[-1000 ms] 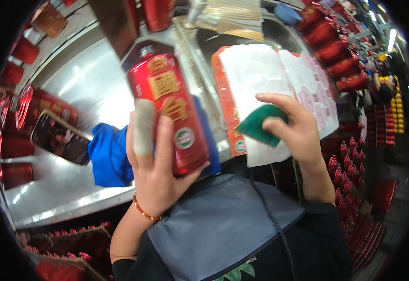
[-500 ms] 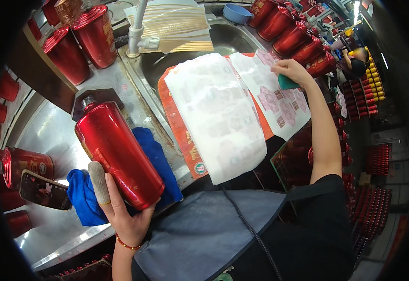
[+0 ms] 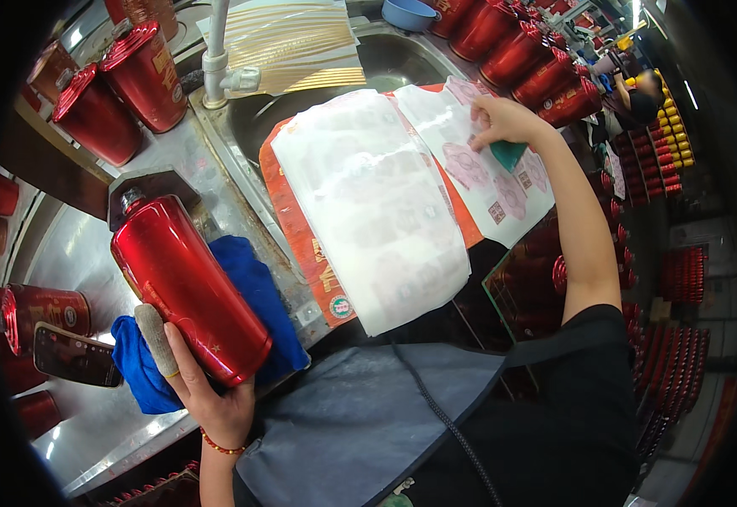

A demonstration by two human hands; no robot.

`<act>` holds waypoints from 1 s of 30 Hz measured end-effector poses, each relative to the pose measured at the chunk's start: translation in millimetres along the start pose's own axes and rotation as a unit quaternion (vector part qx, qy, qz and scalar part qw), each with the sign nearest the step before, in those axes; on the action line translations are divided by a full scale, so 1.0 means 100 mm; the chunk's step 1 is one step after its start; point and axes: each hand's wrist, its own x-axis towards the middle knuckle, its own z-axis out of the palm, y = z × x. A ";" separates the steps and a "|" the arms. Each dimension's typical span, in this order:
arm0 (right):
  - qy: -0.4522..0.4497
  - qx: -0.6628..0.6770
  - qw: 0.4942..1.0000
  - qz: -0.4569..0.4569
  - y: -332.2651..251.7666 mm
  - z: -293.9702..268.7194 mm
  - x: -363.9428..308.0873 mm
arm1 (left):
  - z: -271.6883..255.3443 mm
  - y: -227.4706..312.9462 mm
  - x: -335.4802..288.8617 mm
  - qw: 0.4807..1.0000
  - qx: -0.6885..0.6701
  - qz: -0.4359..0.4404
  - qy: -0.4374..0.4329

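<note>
My left hand [image 3: 216,404] grips the lower end of a shiny red bottle [image 3: 189,287], with a grey cloth cover on one finger. The bottle lies tilted over a blue cloth [image 3: 250,270], its neck against a dark block [image 3: 159,179]. My right hand [image 3: 510,122] has a green scraper [image 3: 508,155] tucked in its closed fingers. Its thumb and forefinger meet the upper part of a white sheet [image 3: 461,165] printed with pinkish decals. Beside this sheet lies a stack of white translucent paper [image 3: 368,211]. Both rest on an orange-red board [image 3: 328,283] across the sink.
A metal sink [image 3: 389,61] with a tap [image 3: 216,68] and gold-striped sheets [image 3: 288,51] lies behind. A blue bowl [image 3: 409,14] stands at its far edge. Red bottles [image 3: 144,76] crowd both sides. A phone [image 3: 77,355] leans at left. Another person [image 3: 643,101] is at far right.
The view has shifted slightly, so most things sit further left. My right hand's thumb and forefinger have spread and bent onto the printed sheet. The bottle has turned a little, showing less gold print.
</note>
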 end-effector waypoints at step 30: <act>0.168 0.123 0.936 -0.284 -2.39 -0.05 -0.29 | -0.02 -0.02 0.13 0.988 -0.146 -0.021 -0.033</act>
